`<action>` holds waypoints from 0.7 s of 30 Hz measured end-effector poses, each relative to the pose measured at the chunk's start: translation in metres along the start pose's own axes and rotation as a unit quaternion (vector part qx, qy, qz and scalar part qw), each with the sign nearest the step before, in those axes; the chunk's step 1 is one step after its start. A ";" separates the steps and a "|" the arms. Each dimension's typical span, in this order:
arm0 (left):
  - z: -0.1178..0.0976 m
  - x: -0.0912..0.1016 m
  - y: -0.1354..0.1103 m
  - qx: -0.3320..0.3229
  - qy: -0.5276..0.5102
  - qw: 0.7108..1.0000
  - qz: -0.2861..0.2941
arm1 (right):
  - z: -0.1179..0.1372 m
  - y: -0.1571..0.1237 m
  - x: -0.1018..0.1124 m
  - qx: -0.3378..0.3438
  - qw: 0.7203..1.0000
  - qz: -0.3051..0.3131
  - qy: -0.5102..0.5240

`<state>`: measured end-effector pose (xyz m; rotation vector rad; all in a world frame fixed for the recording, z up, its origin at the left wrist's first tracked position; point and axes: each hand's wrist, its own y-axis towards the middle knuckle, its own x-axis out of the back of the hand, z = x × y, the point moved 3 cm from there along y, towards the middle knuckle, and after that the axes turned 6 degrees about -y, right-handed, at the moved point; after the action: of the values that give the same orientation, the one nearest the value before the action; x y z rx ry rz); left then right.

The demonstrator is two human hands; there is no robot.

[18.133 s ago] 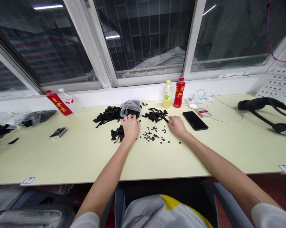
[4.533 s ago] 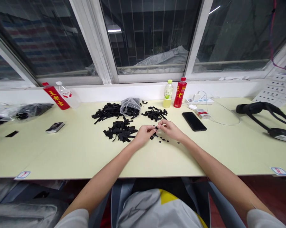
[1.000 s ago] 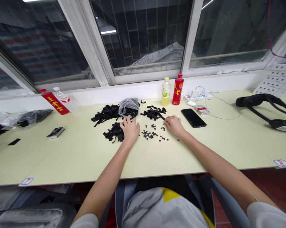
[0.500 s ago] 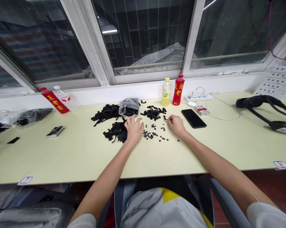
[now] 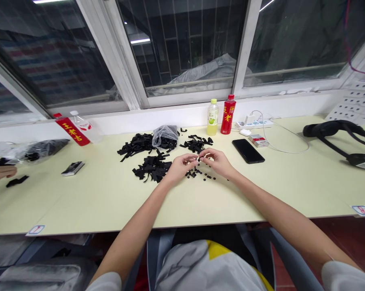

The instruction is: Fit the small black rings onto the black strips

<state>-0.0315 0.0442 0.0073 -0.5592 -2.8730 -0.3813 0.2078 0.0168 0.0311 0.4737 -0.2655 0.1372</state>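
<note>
My left hand [image 5: 180, 167] and my right hand [image 5: 218, 161] meet fingertip to fingertip over the table. The right fingers pinch a small black strip [image 5: 199, 159], mostly hidden by them. My left thumb and forefinger are closed too; whatever is between them is too small to make out. Under the hands lie several small black rings [image 5: 194, 173], partly covered. Beside my left hand is a heap of black strips [image 5: 152, 167]. A smaller pile of strips [image 5: 197, 143] lies just beyond the fingertips.
Behind are another strip heap [image 5: 136, 145] and a clear plastic bag [image 5: 165, 136]. A yellow-green drink bottle [image 5: 212, 117], red bottle [image 5: 228, 115], phone [image 5: 248, 151] and headset [image 5: 336, 141] stand or lie rightward. Another person's hand [image 5: 0, 173] is at far left.
My left hand has left the strip heap and moved right; my right hand has moved left with the strip, so they now meet. Another person's hand has come in at the left edge.
</note>
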 end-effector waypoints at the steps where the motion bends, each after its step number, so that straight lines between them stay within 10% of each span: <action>1: -0.001 0.000 0.000 0.005 0.008 1.000 0.000 | 0.001 0.000 0.001 -0.007 1.000 -0.005 0.005; 21: -0.021 0.000 -0.008 0.002 0.118 0.992 -0.048 | -0.005 0.000 -0.001 -0.067 0.996 -0.054 0.029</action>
<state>-0.0315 0.0313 0.0260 -0.3503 -2.6781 -0.4240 0.2075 0.0186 0.0265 0.3495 -0.1913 0.0277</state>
